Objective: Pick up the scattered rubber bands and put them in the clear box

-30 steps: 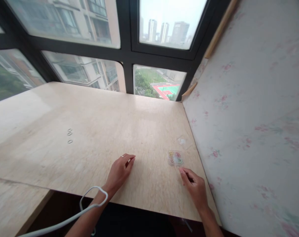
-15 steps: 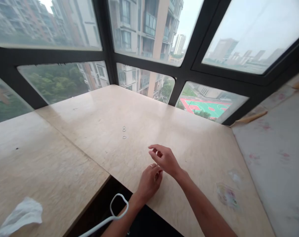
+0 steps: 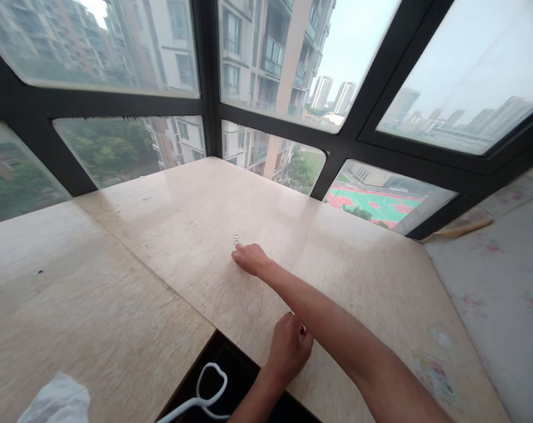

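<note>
On the pale marble-look sill, my right hand reaches forward with fingers closed and pointing down, right beside two small thin rings. Its fingertips cover the spot where a third ring lay, so I cannot see what they grip. My left hand rests nearer me at the sill's front edge, its fingers curled. A thin band shows on a finger of that hand. Whatever its fingers may hold is hidden, partly behind my right forearm.
A white cable loop hangs in the dark gap at the sill's front edge. Crumpled white tissue lies at lower left. Clear plastic packets lie at right by the papered wall. Dark-framed windows border the sill.
My right hand has moved forward and left from above my left hand to the rings, closing its fingers and covering the nearest one. The view has shifted slightly.
</note>
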`<state>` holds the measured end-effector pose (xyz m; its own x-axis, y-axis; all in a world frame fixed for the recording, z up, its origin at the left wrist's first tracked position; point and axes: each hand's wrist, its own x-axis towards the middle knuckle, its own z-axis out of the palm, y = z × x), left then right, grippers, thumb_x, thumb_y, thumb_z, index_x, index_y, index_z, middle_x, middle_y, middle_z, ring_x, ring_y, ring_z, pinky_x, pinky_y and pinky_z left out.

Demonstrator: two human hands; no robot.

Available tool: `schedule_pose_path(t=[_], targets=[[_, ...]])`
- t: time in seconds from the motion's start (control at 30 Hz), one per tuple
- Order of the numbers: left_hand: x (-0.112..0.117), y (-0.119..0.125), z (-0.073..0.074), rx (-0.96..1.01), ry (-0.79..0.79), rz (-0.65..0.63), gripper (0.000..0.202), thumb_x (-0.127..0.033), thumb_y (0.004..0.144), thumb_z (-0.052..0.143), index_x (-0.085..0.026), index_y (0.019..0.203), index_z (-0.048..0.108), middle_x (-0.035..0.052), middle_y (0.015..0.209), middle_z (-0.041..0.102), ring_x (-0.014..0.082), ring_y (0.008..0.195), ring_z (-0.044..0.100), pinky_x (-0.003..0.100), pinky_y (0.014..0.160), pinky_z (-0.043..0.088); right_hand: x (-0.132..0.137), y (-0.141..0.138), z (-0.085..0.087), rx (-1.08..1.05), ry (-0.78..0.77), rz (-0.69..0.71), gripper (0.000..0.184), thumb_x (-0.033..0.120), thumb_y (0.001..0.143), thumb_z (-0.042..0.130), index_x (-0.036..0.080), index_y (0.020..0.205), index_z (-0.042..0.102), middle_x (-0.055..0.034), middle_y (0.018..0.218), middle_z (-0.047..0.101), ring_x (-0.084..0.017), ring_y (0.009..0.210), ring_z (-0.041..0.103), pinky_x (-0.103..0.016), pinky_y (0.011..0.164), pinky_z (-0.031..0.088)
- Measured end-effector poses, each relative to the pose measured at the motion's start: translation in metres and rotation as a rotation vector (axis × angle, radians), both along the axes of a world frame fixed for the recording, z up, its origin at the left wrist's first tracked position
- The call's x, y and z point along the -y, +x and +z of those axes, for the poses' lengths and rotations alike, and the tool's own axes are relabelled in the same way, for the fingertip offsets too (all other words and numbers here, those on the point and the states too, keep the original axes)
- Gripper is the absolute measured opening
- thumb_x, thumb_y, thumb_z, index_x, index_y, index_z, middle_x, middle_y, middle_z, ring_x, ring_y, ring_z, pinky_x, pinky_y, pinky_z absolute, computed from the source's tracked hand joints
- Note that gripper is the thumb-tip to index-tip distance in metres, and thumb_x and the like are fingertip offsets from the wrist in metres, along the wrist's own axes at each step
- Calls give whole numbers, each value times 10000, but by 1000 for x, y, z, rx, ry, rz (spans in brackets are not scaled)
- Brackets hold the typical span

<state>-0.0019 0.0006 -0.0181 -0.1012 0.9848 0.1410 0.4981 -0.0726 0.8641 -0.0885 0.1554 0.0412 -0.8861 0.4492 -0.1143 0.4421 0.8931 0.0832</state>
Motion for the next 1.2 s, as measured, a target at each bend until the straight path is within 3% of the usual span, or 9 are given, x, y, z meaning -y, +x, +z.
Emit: schedule_pose_path(t=[0.3, 0.53, 0.67, 0.77, 0.87, 0.93, 1.03, 1.2], targets=[[1, -3, 8, 25, 100, -68, 139, -126, 815, 458, -179, 787, 584, 27, 768, 594, 148, 679, 522, 270, 607, 362, 5, 38, -1, 4, 42, 35, 228, 56, 884, 395, 100, 895, 618, -134, 931, 638, -234, 809, 648, -322, 619, 494], [2, -5, 6, -31, 127, -94, 182, -168, 864, 446, -180, 862, 627, 52, 768, 598, 174, 707, 557, 297, 640, 425, 17, 109, 3, -195, 6, -124, 94, 206, 831, 546, 163, 896, 597, -60, 944, 653, -177, 766, 630, -259, 631, 455], [0, -5, 5, -45, 151, -108, 202, -183, 885, 429, -183, 884, 630, 59, 814, 618, 175, 739, 580, 298, 662, 452, 46, 183, -2, -384, -5, -299, 83, 143, 822, 497, 162, 858, 569, -29, 857, 640, -127, 737, 589, -218, 648, 429], [0, -6, 5, -66, 157, -120, 200, -212, 892, 434, -185, 869, 631, 56, 822, 627, 172, 743, 593, 295, 671, 470, 75, 250, -9, -804, -212, -533, 37, 160, 785, 517, 169, 769, 549, 8, 737, 594, -77, 523, 470, -188, 506, 366], [-1, -7, 5, -82, 164, -127, 221, -264, 901, 427, -188, 885, 634, 62, 843, 637, 179, 776, 610, 298, 691, 487, 111, 314, -12, -1061, -311, -836, 119, 288, 812, 542, 173, 783, 546, 56, 576, 480, -61, 407, 335, -180, 396, 264], [-2, -7, 5, -97, 164, -137, 238, -295, 901, 425, -189, 893, 637, 66, 861, 644, 182, 791, 616, 301, 700, 495, 137, 351, -13, -1192, -298, -1028, 219, 383, 810, 573, 166, 831, 556, 68, 539, 436, -60, 385, 298, -179, 362, 224], [-4, -8, 6, -124, 171, -145, 249, -339, 883, 449, -188, 878, 647, 59, 857, 653, 181, 773, 624, 300, 693, 505, 172, 395, -13, -1314, -223, -1229, 342, 467, 788, 610, 149, 909, 575, 23, 626, 519, -67, 403, 346, -180, 342, 241], [-8, -7, 6, -195, 176, -123, 261, -392, 848, 478, -203, 850, 658, 42, 854, 668, 188, 769, 633, 303, 696, 512, 198, 436, -12, -1281, -56, -1396, 370, 482, 791, 610, 144, 945, 611, 2, 651, 571, -81, 419, 378, -192, 364, 304]])
